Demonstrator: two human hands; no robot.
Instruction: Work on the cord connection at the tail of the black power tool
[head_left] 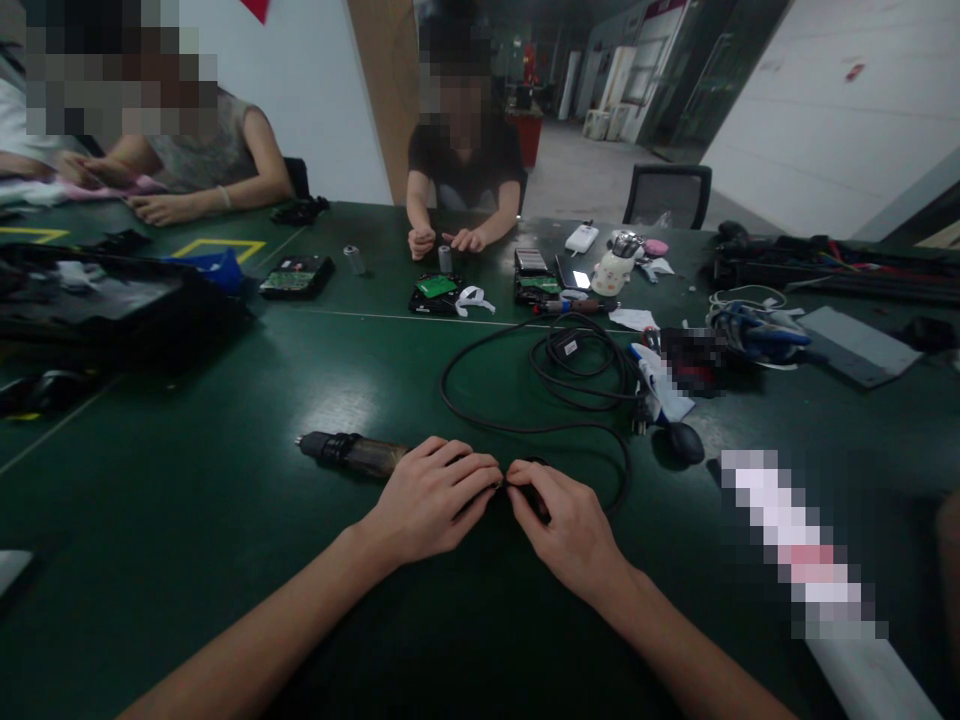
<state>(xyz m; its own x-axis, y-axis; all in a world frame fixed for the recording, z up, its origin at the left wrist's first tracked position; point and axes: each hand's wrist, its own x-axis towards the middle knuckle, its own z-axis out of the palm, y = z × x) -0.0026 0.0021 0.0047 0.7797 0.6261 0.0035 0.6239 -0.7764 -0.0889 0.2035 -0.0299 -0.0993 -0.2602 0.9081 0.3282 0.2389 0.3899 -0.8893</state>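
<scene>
A dark electric screwdriver (pixel 367 455) lies level just above or on the green table, its bit pointing left. My left hand (pixel 439 500) is closed over its rear half, hiding that part. Close beside it, my right hand (pixel 570 520) pinches the end of a black cable (pixel 480 418), right at the tool's back end. The fingertips of both hands nearly meet. Whether the cable end is in the tool or apart from it, I cannot tell. From behind my right hand the cable loops away into a loose coil on the table.
Beyond the cable are opened hard drives (pixel 296 277), another screwdriver (pixel 581 307), a phone (pixel 574 272) and a patterned bottle (pixel 613 265). A black bulb blower (pixel 681 442) sits right of the coil. A black casing (pixel 97 310) stands left. Two people sit across the table (pixel 225 580).
</scene>
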